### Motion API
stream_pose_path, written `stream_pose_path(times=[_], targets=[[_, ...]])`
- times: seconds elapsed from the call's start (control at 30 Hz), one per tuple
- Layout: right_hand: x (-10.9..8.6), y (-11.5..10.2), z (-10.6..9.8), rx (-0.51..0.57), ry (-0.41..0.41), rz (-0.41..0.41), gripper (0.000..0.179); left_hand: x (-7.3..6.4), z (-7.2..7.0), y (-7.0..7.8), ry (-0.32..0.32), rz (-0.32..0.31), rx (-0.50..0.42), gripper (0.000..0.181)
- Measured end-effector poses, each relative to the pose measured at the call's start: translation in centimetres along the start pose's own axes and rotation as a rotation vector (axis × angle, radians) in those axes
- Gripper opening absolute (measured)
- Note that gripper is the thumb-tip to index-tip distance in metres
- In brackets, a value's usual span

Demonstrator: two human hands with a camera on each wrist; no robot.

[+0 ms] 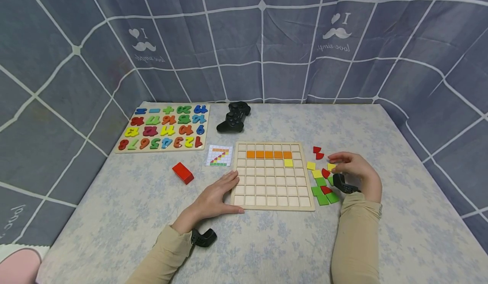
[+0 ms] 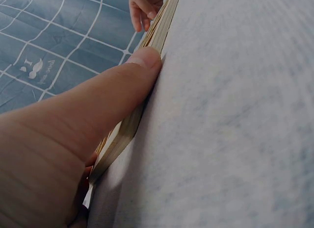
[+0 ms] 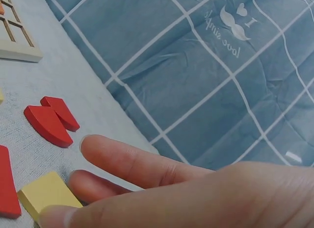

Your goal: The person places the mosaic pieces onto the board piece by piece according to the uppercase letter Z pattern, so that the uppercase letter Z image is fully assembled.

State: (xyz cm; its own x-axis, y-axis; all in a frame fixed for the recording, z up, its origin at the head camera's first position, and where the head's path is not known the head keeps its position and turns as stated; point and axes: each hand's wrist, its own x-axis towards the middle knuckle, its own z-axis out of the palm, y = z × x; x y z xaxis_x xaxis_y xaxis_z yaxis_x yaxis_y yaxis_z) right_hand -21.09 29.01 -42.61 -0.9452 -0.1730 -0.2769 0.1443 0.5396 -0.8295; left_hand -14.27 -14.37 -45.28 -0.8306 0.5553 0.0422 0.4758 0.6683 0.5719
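Note:
A square wooden grid board (image 1: 272, 210) lies on the table, with a row of orange tiles (image 1: 268, 154) and one yellow tile (image 1: 288, 163) in its cells. My left hand (image 1: 217, 195) rests at its lower left corner, fingers along the left rim; the straight thumb (image 2: 117, 86) presses the near edge. At the right, my right hand (image 1: 352, 165) pinches a yellow square tile (image 3: 49, 191) between thumb and a finger, low over the table, index finger extended. Around it lie red curved pieces (image 3: 49, 125), other yellow squares (image 1: 311, 165) and several green squares (image 1: 322, 199).
Left of the board lie a pattern card (image 1: 219, 155) and a red block (image 1: 183, 173). Behind stand a number puzzle board (image 1: 162, 150) and a black game controller (image 1: 234, 118). A blue checked curtain (image 1: 244, 34) hangs along the table's back and sides.

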Motion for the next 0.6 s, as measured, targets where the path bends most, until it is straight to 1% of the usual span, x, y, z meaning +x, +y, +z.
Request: stream_pose_path(times=[0.23,0.6], targets=[[0.14,-0.1,0.03,-0.002,0.007,0.061,0.048,0.02,0.0,0.02,-0.002,0.001,-0.006,0.097],[0.35,-0.73,0.33,-0.033,0.028,0.11,0.043,0.04,0.03,-0.01,-0.001,0.004,-0.009,0.097]])
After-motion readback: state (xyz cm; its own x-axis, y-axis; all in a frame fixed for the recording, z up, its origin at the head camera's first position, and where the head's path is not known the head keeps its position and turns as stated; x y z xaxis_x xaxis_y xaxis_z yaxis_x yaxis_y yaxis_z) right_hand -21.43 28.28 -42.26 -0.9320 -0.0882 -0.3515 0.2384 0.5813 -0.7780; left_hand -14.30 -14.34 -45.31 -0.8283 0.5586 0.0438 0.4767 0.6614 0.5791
